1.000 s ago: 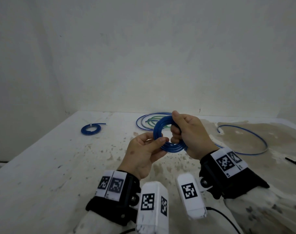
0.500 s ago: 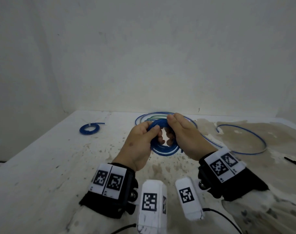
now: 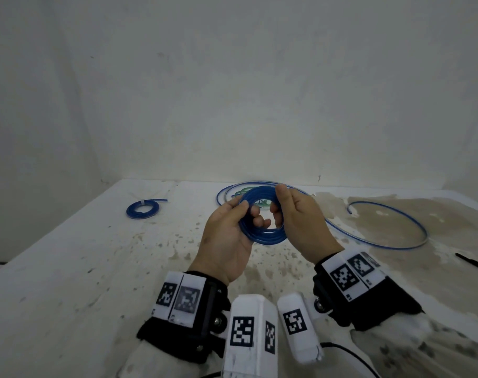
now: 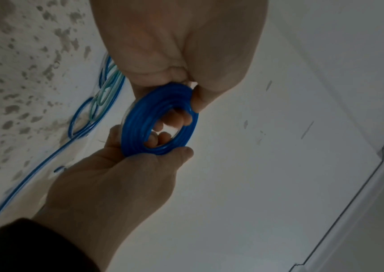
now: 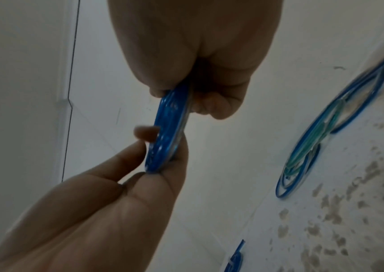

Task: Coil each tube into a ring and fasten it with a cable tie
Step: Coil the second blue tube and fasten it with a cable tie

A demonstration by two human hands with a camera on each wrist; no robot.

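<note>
A blue tube wound into a small ring (image 3: 262,237) is held upright above the table between both hands. My left hand (image 3: 242,214) pinches the ring's left side, thumb in front and fingers through the hole. My right hand (image 3: 279,203) grips the right side, with its index fingertip on the top rim. In the left wrist view the ring (image 4: 137,127) faces the camera, with fingertips showing through its hole. The right wrist view shows the ring (image 5: 170,128) edge-on between the two hands. No cable tie shows on this ring.
A tied blue coil (image 3: 142,210) lies at the table's far left. Loose blue and green tubes (image 3: 233,190) lie behind the hands. A long blue tube (image 3: 390,242) loops across the stained right side. A black cable tie (image 3: 472,264) lies near the right edge.
The hands have drawn slightly apart and lifted the ring, which now stands more open toward the head camera. Half a second ago both hands were bunched over its top.
</note>
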